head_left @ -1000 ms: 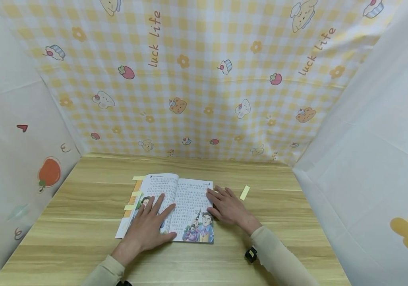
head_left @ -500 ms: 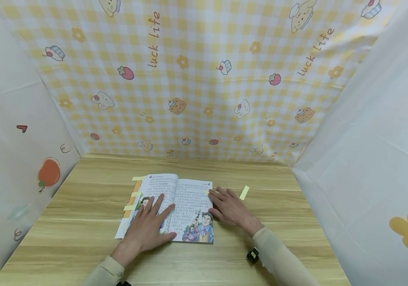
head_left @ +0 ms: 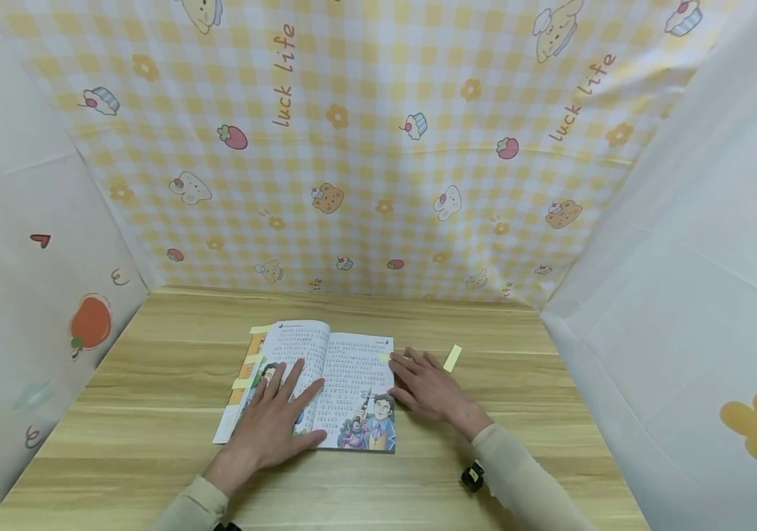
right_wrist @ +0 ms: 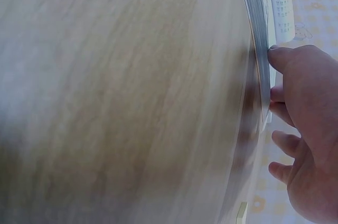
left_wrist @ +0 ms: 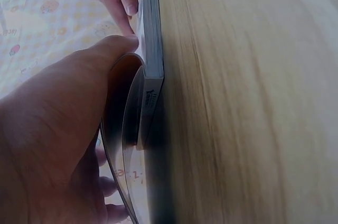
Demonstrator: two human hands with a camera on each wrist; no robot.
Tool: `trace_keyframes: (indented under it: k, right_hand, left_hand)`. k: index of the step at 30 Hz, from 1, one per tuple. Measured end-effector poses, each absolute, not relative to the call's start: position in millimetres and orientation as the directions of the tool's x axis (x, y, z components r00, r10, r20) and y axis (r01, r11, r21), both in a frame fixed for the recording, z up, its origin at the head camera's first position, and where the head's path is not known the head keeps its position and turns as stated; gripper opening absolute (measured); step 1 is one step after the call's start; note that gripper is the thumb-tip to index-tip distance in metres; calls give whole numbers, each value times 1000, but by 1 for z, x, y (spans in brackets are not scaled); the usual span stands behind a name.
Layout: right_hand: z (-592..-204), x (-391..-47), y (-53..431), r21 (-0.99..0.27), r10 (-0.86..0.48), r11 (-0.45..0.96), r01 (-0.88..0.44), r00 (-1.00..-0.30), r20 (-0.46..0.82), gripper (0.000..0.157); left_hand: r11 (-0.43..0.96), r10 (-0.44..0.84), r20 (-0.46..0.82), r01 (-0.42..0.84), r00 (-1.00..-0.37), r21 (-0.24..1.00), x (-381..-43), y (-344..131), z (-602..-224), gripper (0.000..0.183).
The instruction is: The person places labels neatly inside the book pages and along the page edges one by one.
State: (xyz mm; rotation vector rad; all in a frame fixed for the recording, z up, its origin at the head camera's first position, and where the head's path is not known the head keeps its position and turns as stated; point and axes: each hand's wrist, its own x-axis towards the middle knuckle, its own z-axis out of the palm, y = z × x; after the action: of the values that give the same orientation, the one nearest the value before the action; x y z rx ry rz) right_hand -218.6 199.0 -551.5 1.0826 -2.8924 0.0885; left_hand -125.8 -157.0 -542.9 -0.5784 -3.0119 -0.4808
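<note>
An open book [head_left: 354, 372] with printed text and coloured drawings lies on the wooden table. My left hand [head_left: 272, 424] rests spread over its left page, thumb near the lower middle; in the left wrist view that thumb [left_wrist: 113, 47] lies over the curved pages by the spine. My right hand [head_left: 434, 387] is at the right edge of the book, fingertips beside a pale yellow sticky tab [head_left: 385, 358] on the right page. In the right wrist view its thumb [right_wrist: 285, 57] touches the page edge and the other fingers are loosely bent, holding nothing.
Several pale yellow tabs [head_left: 242, 383] stick out from the book's left side. Another yellow strip [head_left: 452, 358] lies on the table [head_left: 517, 398], right of the right hand. A checked cloth [head_left: 365, 162] hangs behind, with white cloths on both sides.
My right hand has drawn back slightly to the right, off the page edge, and the yellow tab there now shows. My left hand stays on the left page.
</note>
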Motion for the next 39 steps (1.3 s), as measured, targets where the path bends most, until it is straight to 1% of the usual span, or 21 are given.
trace_keyframes:
  k: [12,18,24,30,39]
  right_hand:
    - [-553,-216,205,-76,-645,755,-652,-758,93,60]
    - [-551,-213,210,-120,-638,753,-647,-763,104,61]
    - [-550,-211,214,-150,-640,740,-656,-755,145,55]
    - [-552,-209,219,-121,-654,723,-680,-730,198,53]
    - [-549,-202,222,-99,-655,721,-686,-721,225,57]
  left_hand:
    - [869,349,152,380,-925,318,-124,-159,-545,87]
    - [873,351,163,385,-922,299,-125,-161,-546,88]
    - [869,351,197,397,-915,296,-126,-163,-546,88]
    - [870,346,210,396,-915,294,-128,-167,-547,92]
    - [866,315,221,375,-923,330,-131,-176,-544,92]
